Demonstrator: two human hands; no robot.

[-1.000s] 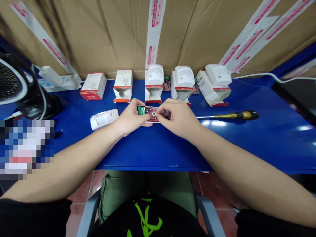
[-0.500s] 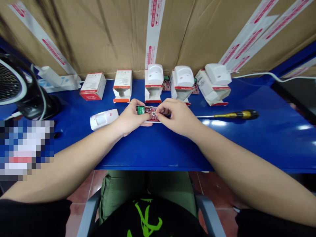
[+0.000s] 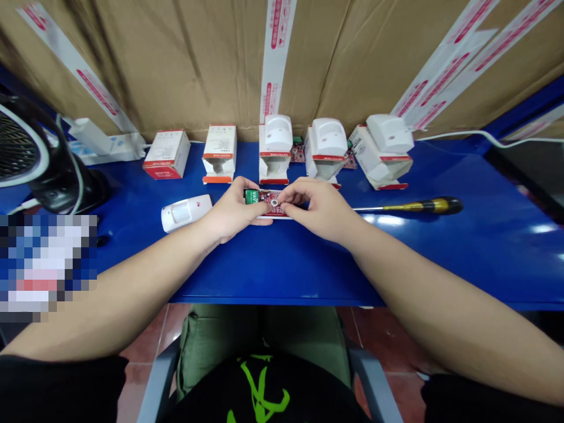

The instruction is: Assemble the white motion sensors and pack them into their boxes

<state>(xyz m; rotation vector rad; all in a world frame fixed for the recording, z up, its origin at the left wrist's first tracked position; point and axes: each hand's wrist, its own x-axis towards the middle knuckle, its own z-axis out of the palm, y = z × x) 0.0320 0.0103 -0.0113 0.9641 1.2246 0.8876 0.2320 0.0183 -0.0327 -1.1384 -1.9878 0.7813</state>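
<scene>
A red circuit board (image 3: 275, 208) with a green part at its left end lies in a white casing, low over the blue table. My left hand (image 3: 240, 210) is closed round the casing's left end, its thumb on the board. At the board's middle, beside a small round component, the thumb and fingertips of my right hand (image 3: 312, 205) are drawn together; what they pinch, if anything, is too small to make out. A white detector cover (image 3: 185, 212) lies left of my left hand. To the right of my right hand is a screwdriver (image 3: 414, 206) with a yellow and black handle.
Several small cartons, such as a red and white one (image 3: 166, 154), stand along the back of the blue table (image 3: 273, 270). White detector covers (image 3: 328, 136) rest on three of them. A black fan (image 3: 57, 170) and a power strip (image 3: 106, 147) are at the left.
My right thumb and fingertips have shifted very slightly at the board. My left hand keeps its hold on the casing.
</scene>
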